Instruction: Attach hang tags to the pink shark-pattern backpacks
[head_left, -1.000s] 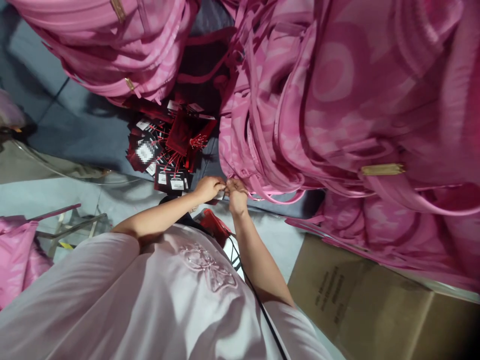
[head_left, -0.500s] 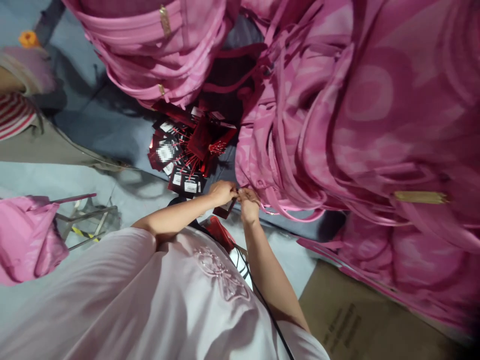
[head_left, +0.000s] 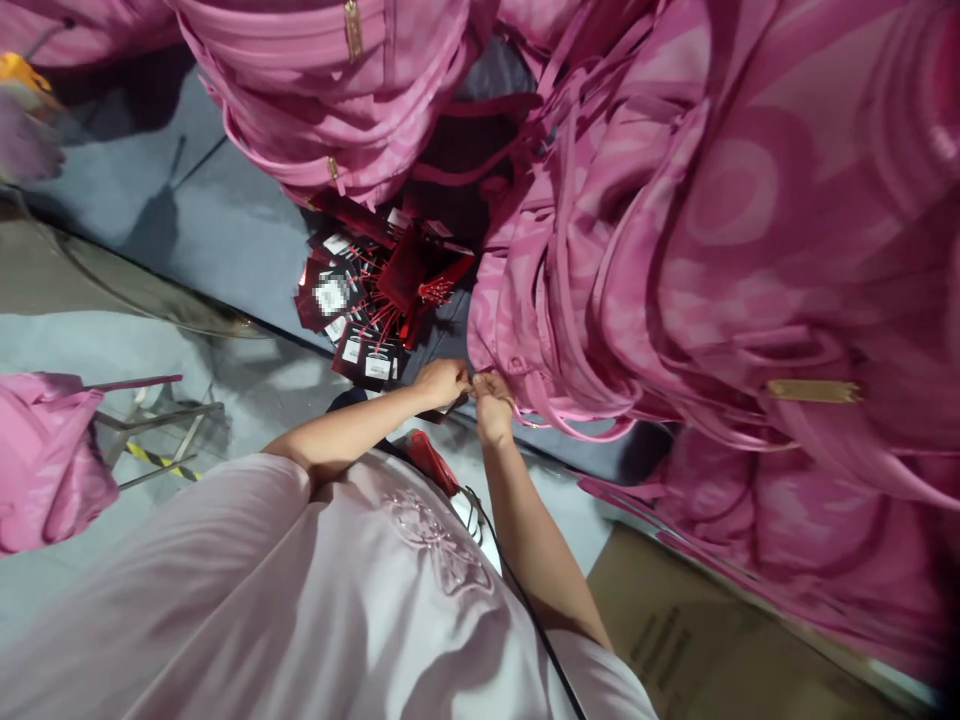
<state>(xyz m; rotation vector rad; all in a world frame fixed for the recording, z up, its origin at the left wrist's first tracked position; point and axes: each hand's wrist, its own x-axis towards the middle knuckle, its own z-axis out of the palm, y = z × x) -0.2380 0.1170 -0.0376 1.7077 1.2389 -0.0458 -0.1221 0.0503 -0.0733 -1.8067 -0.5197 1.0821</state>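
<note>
My left hand (head_left: 442, 384) and my right hand (head_left: 493, 402) meet at the table's front edge, fingers pinched together. Between and below them a dark tag (head_left: 444, 408) shows in part, most of it hidden by my left hand. What exactly each set of fingertips grips is too small to make out. Just right of my hands hangs the strap side of a pink patterned backpack (head_left: 585, 300). Beyond my left hand lies a pile of dark red tags (head_left: 397, 275) with red strings and white labels.
Another pink backpack (head_left: 322, 110) lies at the back of the grey table (head_left: 217, 240). At the left are a pink bag (head_left: 45, 460) by a metal stand and a person's gloved hand (head_left: 26, 135). A cardboard box (head_left: 675, 620) sits lower right.
The view has shifted slightly. The dark tag below my hands shows less than before. The other person's gloved hand has moved toward the left edge. My hands remain close together.
</note>
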